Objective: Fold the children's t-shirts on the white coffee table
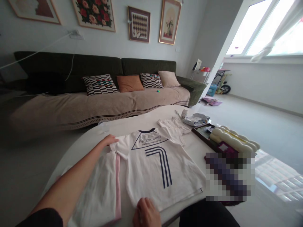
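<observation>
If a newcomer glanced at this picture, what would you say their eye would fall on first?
Probably the white shirt with its big, dark, striped 7, spread across the middle of the pale table, the left hand at one sleeve and the right hand near its lower edge. Next might come the dark green sofa behind, with patterned cushions, and the rose picture on the wall above.

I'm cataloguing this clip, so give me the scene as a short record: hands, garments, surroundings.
Left hand: at the white shirt's sleeve
Right hand: by its near hem, grip unclear
White shirt: spread on the table, 7 facing up
Beside it, left: white garment with pink stripe
Background: dark sofa with four cushions
</observation>
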{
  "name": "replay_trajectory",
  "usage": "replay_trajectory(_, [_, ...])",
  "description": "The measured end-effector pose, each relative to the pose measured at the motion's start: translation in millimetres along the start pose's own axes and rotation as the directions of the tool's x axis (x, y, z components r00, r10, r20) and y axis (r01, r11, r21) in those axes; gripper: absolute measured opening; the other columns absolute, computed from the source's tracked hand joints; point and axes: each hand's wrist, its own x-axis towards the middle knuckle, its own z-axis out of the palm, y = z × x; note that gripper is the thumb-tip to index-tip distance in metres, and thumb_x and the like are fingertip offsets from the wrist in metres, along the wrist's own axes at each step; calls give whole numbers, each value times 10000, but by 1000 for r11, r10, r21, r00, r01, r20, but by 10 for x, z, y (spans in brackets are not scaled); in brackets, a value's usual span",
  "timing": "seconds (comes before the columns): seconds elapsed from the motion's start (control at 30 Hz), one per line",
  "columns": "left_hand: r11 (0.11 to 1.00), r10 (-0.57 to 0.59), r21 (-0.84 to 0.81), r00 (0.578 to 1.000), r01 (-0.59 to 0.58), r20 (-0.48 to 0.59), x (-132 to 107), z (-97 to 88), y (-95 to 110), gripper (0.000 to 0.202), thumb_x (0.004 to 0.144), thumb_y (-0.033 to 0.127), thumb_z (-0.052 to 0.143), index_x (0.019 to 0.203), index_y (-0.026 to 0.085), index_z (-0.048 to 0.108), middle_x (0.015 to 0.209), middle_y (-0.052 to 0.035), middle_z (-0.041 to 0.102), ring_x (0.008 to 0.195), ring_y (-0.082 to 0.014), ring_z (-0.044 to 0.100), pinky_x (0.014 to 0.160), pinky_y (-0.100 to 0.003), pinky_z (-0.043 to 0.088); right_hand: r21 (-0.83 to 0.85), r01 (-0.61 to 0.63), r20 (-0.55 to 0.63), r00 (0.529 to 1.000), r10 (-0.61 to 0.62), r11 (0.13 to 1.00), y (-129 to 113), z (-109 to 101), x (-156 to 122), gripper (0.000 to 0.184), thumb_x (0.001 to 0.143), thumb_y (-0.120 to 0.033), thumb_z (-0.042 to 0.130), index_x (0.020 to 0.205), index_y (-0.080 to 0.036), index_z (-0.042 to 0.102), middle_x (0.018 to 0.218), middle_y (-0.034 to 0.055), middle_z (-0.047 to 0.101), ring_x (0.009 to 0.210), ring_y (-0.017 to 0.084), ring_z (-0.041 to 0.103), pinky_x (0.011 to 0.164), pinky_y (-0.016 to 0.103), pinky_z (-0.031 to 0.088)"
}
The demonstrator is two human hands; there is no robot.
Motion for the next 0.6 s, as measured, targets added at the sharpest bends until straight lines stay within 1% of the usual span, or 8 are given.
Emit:
replay_trajectory(0.1, [986, 42, -160, 999, -38, 19, 17, -164, 113, 189, 817, 351, 585, 848, 166, 567, 677, 29, 600, 639, -131, 619, 551, -208, 492, 315, -139, -24, 988, 154, 939, 82, -184, 82, 141, 808, -146, 395, 788, -216, 515, 710, 31, 647, 626, 153, 635, 587, 212, 485])
replay_trajectory(0.17, [975, 48, -219, 998, -40, 29, 3, -271, 151, 194, 771, 350, 631, 829, 182, 556, 626, 53, 568, 573, -108, 587, 512, -184, 465, 428, -140, -15, 987, 162, 893, 108, -247, 87, 161, 856, -197, 353, 869, -211, 513, 775, 42, 674, 661, 145, 656, 617, 203, 495])
replay_trajectory(0.23, [972, 17, -236, 999, -8, 37, -40, -339, 139, 198, 731, 310, 681, 798, 174, 554, 572, 67, 523, 503, -89, 535, 467, -174, 426, 396, -93, 67, 995, 73, 913, 106, -229, 52, 142, 825, -188, 379, 872, -209, 512, 760, 42, 681, 644, 154, 662, 611, 208, 495])
replay_trajectory(0.3, [972, -39, -227, 998, 50, 55, -105, -361, 93, 176, 739, 268, 689, 759, 151, 559, 548, 65, 497, 464, -77, 494, 438, -175, 395, 288, -20, 196, 980, -39, 957, 88, -155, 4, 103, 752, -168, 443, 807, -213, 518, 685, 36, 670, 622, 178, 661, 582, 217, 489])
replay_trajectory(0.37, [970, -95, -217, 991, 113, 90, -172, -353, 56, 150, 807, 262, 642, 782, 128, 579, 610, 45, 536, 487, -74, 501, 453, -188, 414, 226, 4, 254, 965, -63, 974, 78, -81, -26, 74, 722, -178, 488, 773, -218, 523, 660, 34, 666, 625, 189, 663, 563, 214, 482])
replay_trajectory(0.47, [959, -122, -237, 982, 154, 142, -224, -337, 123, 182, 890, 290, 554, 945, 122, 595, 829, -8, 615, 635, -98, 579, 557, -240, 502, 316, -128, 192, 979, 69, 940, 128, -67, -11, 89, 817, -272, 437, 813, -223, 511, 654, 15, 657, 568, 151, 642, 533, 184, 460])
replay_trajectory(0.53, [952, -87, -277, 983, 130, 160, -199, -321, 289, 225, 898, 303, 543, 1041, 134, 582, 951, -37, 623, 744, -128, 610, 632, -284, 535, 387, -229, 153, 971, 183, 893, 219, -131, 17, 214, 878, -357, 352, 805, -218, 497, 604, 1, 625, 489, 129, 594, 497, 180, 437])
replay_trajectory(0.6, [942, -33, -324, 986, 86, 165, -124, -267, 541, 259, 894, 304, 548, 1095, 142, 569, 1030, -57, 617, 823, -154, 618, 691, -324, 544, 402, -301, 121, 954, 276, 865, 343, -216, 33, 302, 890, -435, 322, 760, -218, 488, 549, -7, 591, 430, 125, 545, 465, 192, 417])
